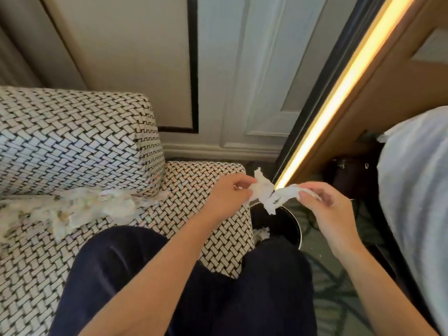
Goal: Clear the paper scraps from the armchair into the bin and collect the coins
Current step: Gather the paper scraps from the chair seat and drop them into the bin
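Paper scrap [265,194], white and crumpled, hangs between both hands, directly above the bin [289,225]. Left hand [229,194] pinches its left end w/ thumb and fingers; right hand [322,202] pinches the right end the same way, so the scrap is stretched between them. I see the bin is dark and round, on the floor just beside the armchair [72,141], w/ some white paper [261,232] already inside. More scraps [72,209] lie on the seat, well apart from the hands, to the left. Armchair fabric has a black-white woven pattern. Behind are a panelled wall and a lit yellow strip [339,93]. Coins I cannot find. No writing is readable.
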